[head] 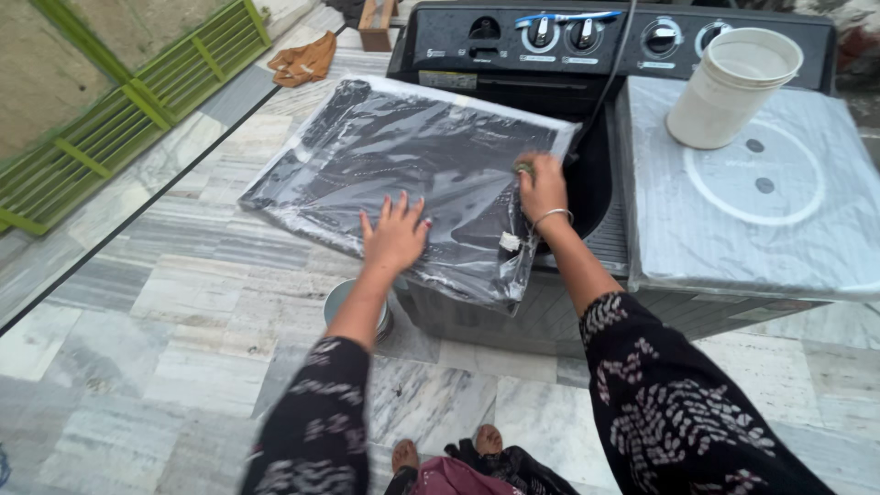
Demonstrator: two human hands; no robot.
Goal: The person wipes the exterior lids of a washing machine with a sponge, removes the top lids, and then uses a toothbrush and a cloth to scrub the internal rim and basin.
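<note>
Marble floor, grey-veined slabs, outdoors by the look; green grille at top left, an orange rag near it.

Twin-tub washer stands on the floor. Its wash-side lid is swung open to the left and lies nearly flat, overhanging the floor. Lid is dark, wrapped in clear crinkled plastic film, glossy with glare; a small white tag hangs at its near right corner.

Left hand: palm flat on the lid's near edge, fingers spread, gripping nothing. Probably pressing to steady the lid.

Right hand: at the lid's right edge, above the open tub, fingers curled on something small and greenish; can't tell what it is. Bangle on the wrist. A black cable runs down from the control panel into the tub just beside this hand.

White bucket sits upright on the film-covered spin-side lid, well clear of both hands. Small metal pail on the floor under the open lid, partly hidden by the left arm. Feet and a maroon cloth at bottom centre.
</note>
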